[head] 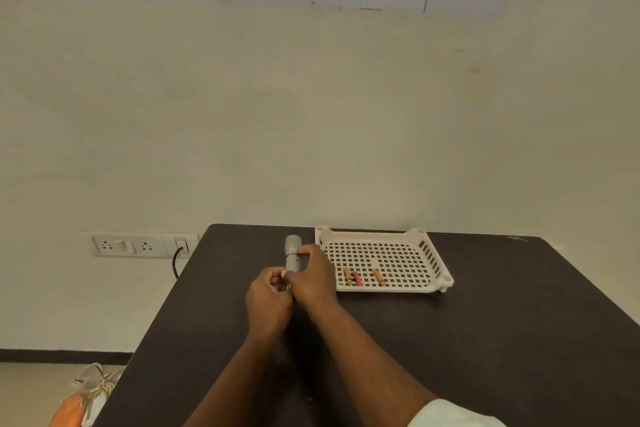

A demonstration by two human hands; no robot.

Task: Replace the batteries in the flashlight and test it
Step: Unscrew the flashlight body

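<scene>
A grey metal flashlight [293, 250] points away from me over the dark table [450, 340], its head toward the wall. My right hand [313, 276] grips its barrel from the right side. My left hand [268, 302] is closed around the near, tail end of the flashlight, which is hidden by the fingers. Three small batteries lie in the white perforated tray [429, 274] to the right: two orange-gold ones [347, 276] [379, 277] and a red one [357, 278].
A wall plate with sockets and switches [138, 245] sits left of the table's far corner, with a black cable [176, 263] hanging from it. An orange and white bag [86, 399] lies on the floor at the lower left. The table edge runs diagonally at left.
</scene>
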